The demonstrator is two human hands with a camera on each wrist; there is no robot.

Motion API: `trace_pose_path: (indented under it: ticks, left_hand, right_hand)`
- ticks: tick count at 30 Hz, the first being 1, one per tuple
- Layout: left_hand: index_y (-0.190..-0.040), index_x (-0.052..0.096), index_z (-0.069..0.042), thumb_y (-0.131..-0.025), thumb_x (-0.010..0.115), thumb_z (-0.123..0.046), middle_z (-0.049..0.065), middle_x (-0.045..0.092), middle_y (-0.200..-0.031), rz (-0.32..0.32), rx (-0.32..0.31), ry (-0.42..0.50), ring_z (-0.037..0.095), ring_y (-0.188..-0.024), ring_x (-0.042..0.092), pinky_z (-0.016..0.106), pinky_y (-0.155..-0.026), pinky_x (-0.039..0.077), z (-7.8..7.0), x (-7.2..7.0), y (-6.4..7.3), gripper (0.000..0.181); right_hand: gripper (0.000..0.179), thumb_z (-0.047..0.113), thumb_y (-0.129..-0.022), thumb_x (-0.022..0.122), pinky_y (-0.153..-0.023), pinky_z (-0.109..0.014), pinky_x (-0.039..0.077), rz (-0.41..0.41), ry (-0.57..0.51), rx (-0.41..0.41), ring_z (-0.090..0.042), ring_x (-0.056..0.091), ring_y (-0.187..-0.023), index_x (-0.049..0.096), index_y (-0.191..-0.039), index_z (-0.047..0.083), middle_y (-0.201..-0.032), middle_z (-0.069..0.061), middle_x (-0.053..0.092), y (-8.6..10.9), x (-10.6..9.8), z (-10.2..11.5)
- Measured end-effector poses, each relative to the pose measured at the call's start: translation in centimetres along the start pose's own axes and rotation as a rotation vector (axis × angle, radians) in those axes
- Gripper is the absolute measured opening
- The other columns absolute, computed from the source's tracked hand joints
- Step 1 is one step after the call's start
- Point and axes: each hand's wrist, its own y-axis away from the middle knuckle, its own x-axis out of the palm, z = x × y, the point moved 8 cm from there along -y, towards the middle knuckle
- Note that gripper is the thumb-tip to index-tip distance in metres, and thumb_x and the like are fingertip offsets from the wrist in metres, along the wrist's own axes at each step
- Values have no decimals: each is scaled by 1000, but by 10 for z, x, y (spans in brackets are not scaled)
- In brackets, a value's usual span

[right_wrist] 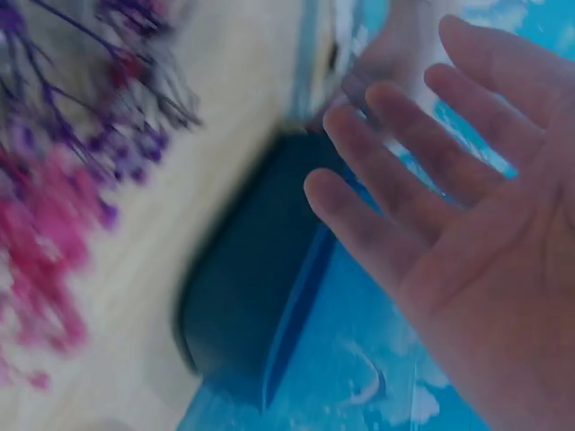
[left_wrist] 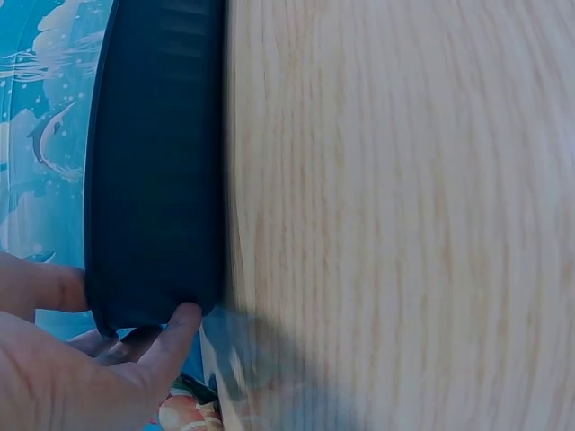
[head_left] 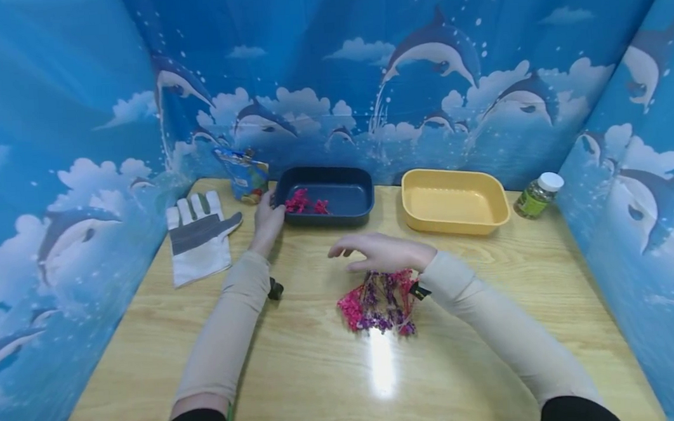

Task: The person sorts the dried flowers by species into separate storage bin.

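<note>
My left hand [head_left: 268,219] grips the left end of a dark blue rectangular bin [head_left: 337,219]. In the left wrist view its fingers and thumb span that end wall [left_wrist: 162,180]. Pink flower sprigs [head_left: 298,201] lie inside the bin at its left. My right hand [head_left: 383,251] hovers above the table with fingers spread and nothing in them. Just below that hand lies a bunch of pink and purple dried flowers [head_left: 379,307], partly hidden by the hand and wrist. The right wrist view shows the flowers [right_wrist: 54,215] blurred beside the palm [right_wrist: 503,278].
A yellow bin [head_left: 458,223] stands right of the blue one, and a white-lidded jar [head_left: 538,195] is at the far right. Left of the blue bin are a blue pouch [head_left: 245,176] and a grey-white work glove [head_left: 200,240]. A dolphin-print curtain [head_left: 329,64] encloses the table.
</note>
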Motion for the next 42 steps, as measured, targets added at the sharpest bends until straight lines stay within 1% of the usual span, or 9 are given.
trace_pose_path:
  ticks: [5, 12, 20, 24, 29, 33, 36, 39, 42]
  left_hand:
    - [-167, 29, -11, -104, 49, -9, 19, 38, -168, 23, -8, -13, 37, -158, 33, 51, -131, 31, -3, 1, -1, 65]
    - [-166, 28, -9, -105, 49, -7, 20, 37, -168, 28, -3, -16, 37, -158, 32, 50, -132, 31, -6, 3, -2, 65]
    - [-166, 28, -8, -105, 48, -6, 20, 36, -169, 23, 1, -5, 36, -158, 32, 50, -132, 31, -7, 3, -1, 64]
    - [-166, 28, -8, -105, 48, -7, 20, 36, -169, 25, 2, 0, 36, -158, 32, 50, -132, 31, -7, 3, 0, 64]
    - [-167, 26, -10, -106, 47, -7, 19, 35, -169, 32, -4, 7, 36, -159, 32, 49, -132, 31, -5, 3, 2, 64]
    - [-166, 28, -10, -104, 47, -7, 19, 38, -168, 21, -4, 12, 35, -158, 34, 49, -131, 32, -3, 2, 2, 65]
    - [-165, 31, -10, -103, 49, -6, 19, 40, -167, 8, 0, 19, 36, -157, 36, 48, -131, 33, -2, 2, 1, 65]
    - [-165, 32, -9, -102, 49, -5, 20, 40, -166, 5, 0, 32, 36, -156, 36, 48, -130, 34, -1, 1, 1, 65]
    - [-165, 32, -9, -102, 49, -5, 20, 41, -166, 8, -3, 44, 36, -156, 36, 48, -130, 35, -1, 0, 1, 65]
  right_hand:
    - [44, 21, -105, 65, -118, -46, 49, 115, 65, -9, -33, 61, -135, 60, -146, 7, -147, -10, 63, -6, 24, 3]
    - [49, 21, -101, 70, -120, -42, 47, 236, 46, 14, -28, 58, -138, 58, -148, 12, -150, -6, 61, -8, 45, 5]
    - [53, 15, -90, 80, -110, -31, 51, 307, 208, 18, -18, 63, -122, 64, -141, 14, -134, -5, 66, -5, 66, 5]
    - [54, 14, -87, 82, -105, -31, 52, 307, 292, 33, -16, 60, -114, 67, -139, 17, -127, -3, 66, -3, 71, 4]
    - [45, 11, -87, 80, -100, -31, 54, 288, 306, 80, -15, 59, -113, 70, -129, 22, -122, 0, 64, -2, 73, 1]
    - [26, 10, -88, 79, -91, -26, 53, 271, 272, 83, -11, 58, -104, 70, -109, 22, -112, 4, 64, -3, 73, 0]
    - [22, 8, -88, 78, -84, -23, 52, 258, 229, 68, -9, 56, -95, 64, -99, 22, -103, 6, 62, -4, 72, -1]
    - [22, 7, -90, 76, -81, -22, 51, 239, 180, 48, -7, 55, -90, 60, -96, 22, -98, 8, 60, -3, 68, -1]
    - [20, 8, -93, 74, -84, -23, 53, 207, 133, 22, -8, 58, -92, 60, -102, 20, -100, 8, 62, -2, 62, 1]
